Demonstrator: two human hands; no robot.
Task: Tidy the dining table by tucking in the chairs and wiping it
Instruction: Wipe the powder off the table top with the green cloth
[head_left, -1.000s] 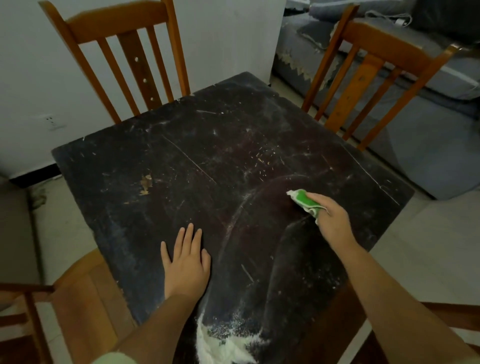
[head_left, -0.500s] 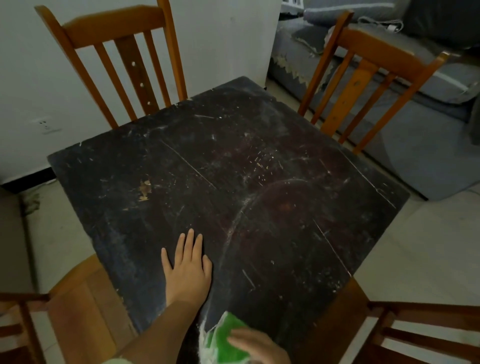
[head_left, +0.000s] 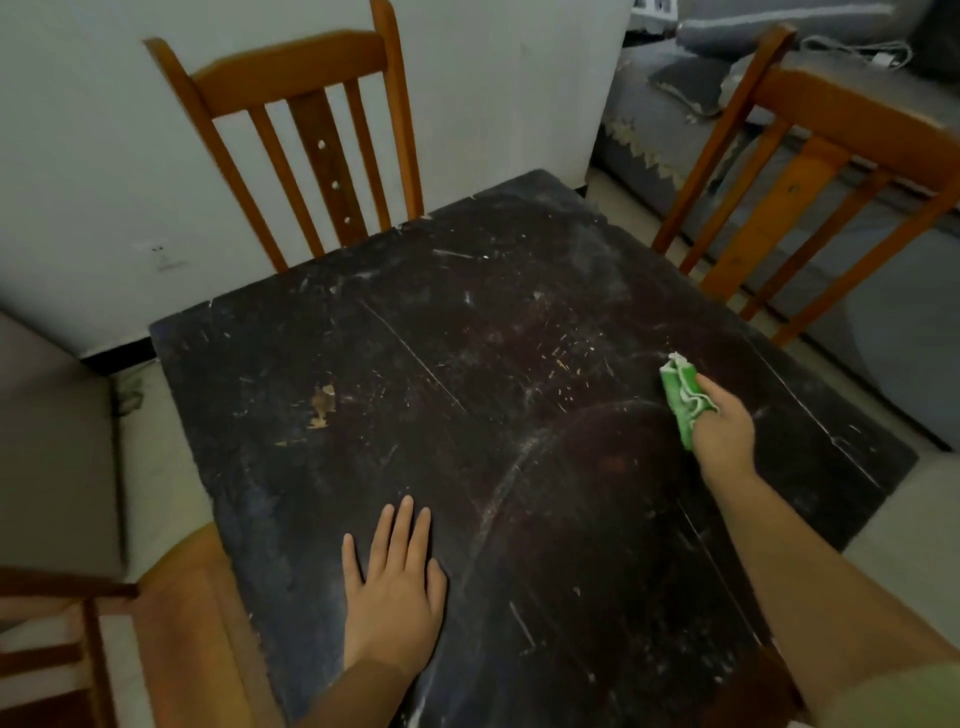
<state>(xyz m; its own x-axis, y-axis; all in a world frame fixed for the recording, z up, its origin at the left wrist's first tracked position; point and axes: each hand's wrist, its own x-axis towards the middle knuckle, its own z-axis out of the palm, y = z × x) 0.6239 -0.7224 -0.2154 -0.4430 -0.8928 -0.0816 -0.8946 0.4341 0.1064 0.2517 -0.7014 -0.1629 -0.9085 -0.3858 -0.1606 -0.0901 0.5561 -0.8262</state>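
My left hand (head_left: 392, 597) lies flat, fingers spread, on the near edge of the dark scratched dining table (head_left: 363, 415). My right hand (head_left: 724, 431) is clenched on a green cloth (head_left: 680, 395), pressed to the tabletop's right side. Chair seat (head_left: 176, 613) near left, slatted chair (head_left: 306, 150) tucked in at the far side, another chair (head_left: 810, 171) far right, grey sofa (head_left: 883, 291) behind

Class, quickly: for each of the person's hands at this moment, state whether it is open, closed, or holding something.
Left hand: open, flat on the table, holding nothing.
Right hand: closed on the green cloth, pressing it to the table.
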